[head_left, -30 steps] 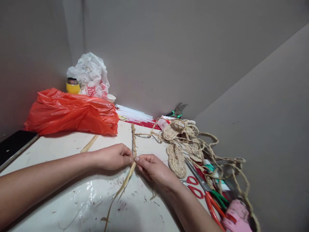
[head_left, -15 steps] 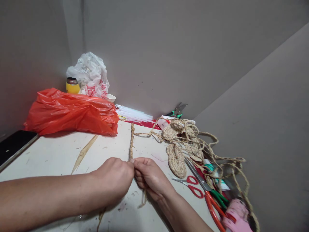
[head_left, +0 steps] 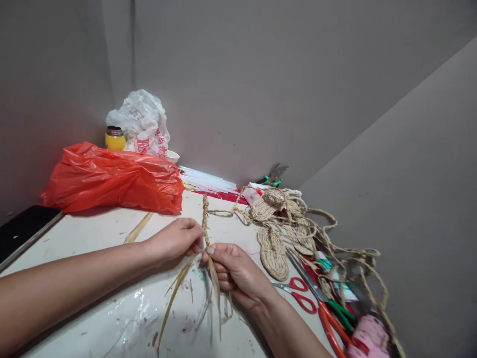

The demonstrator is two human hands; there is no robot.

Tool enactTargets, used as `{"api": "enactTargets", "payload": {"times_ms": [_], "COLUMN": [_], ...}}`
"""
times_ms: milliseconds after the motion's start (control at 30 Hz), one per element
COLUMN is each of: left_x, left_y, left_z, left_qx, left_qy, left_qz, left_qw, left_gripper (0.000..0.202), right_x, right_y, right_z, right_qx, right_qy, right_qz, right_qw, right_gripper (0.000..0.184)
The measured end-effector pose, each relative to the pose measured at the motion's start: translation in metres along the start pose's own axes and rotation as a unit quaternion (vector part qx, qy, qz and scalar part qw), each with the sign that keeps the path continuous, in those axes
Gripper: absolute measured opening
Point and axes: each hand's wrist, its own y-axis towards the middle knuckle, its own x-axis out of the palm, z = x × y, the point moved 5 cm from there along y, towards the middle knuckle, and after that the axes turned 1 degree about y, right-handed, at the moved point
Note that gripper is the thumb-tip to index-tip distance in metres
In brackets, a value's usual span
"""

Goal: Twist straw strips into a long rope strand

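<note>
A braided straw cord [head_left: 205, 214] runs upright across the white tabletop. At its lower end, my right hand [head_left: 236, 268] pinches the braid between thumb and fingers, and loose straw strands [head_left: 214, 283] fan out below the grip. Just left of the cord is my left hand [head_left: 179, 238], its fingers curled close to the braid; whatever they hold is hidden. One long straw strand [head_left: 173, 293] hangs down to the left. Coiled straw pieces [head_left: 274, 253] with long braided tails lie to the right of my right hand.
Red-handled scissors [head_left: 303, 298], large orange-handled shears [head_left: 330, 323] and a pink object [head_left: 368, 335] lie at right. Pruners [head_left: 276, 176] and white sticks [head_left: 208, 179] are at the back wall. A red plastic bag [head_left: 115, 181] and a dark phone-like slab [head_left: 28, 231] are at left.
My left hand has moved up and left, away from my right hand, uncovering loose straw strands below the braid. My right hand still pinches the cord. The view has tilted slightly.
</note>
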Motion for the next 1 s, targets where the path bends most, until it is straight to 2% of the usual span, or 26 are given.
{"api": "enactTargets", "payload": {"times_ms": [67, 133, 233, 300, 433, 700, 867, 1000], "left_x": [0.015, 0.022, 0.019, 0.016, 0.015, 0.013, 0.014, 0.014], "left_y": [-0.001, -0.006, -0.009, -0.008, -0.005, -0.003, -0.001, 0.0], "left_z": [-0.016, -0.022, -0.018, -0.016, -0.015, -0.021, -0.023, -0.025], "left_qx": [-0.082, -0.108, -0.071, -0.057, -0.064, -0.088, -0.086, -0.082], "left_qy": [-0.079, -0.085, -0.047, -0.039, -0.054, -0.111, -0.144, -0.16], "left_qz": [-0.089, -0.114, -0.089, -0.092, -0.124, -0.059, -0.053, -0.056], "left_qw": [0.989, 0.984, 0.992, 0.993, 0.989, 0.988, 0.984, 0.982], "left_gripper": [0.027, 0.028, 0.028, 0.025, 0.02, 0.014, 0.012, 0.013], "right_x": [0.001, 0.002, 0.0, -0.003, -0.008, -0.008, -0.01, -0.011], "right_y": [0.0, -0.001, -0.001, 0.0, 0.001, -0.001, -0.004, -0.007], "right_z": [-0.002, -0.003, -0.005, -0.005, -0.005, -0.007, -0.009, -0.014], "right_qx": [-0.001, -0.001, -0.001, -0.008, -0.031, -0.038, -0.02, -0.007], "right_qy": [-0.015, -0.032, -0.058, -0.084, -0.139, -0.181, -0.202, -0.272], "right_qz": [-0.008, -0.013, -0.013, -0.013, 0.0, -0.043, -0.052, -0.031], "right_qw": [1.0, 0.999, 0.998, 0.996, 0.99, 0.982, 0.978, 0.962], "right_gripper": [0.033, 0.034, 0.033, 0.032, 0.032, 0.028, 0.034, 0.034]}}
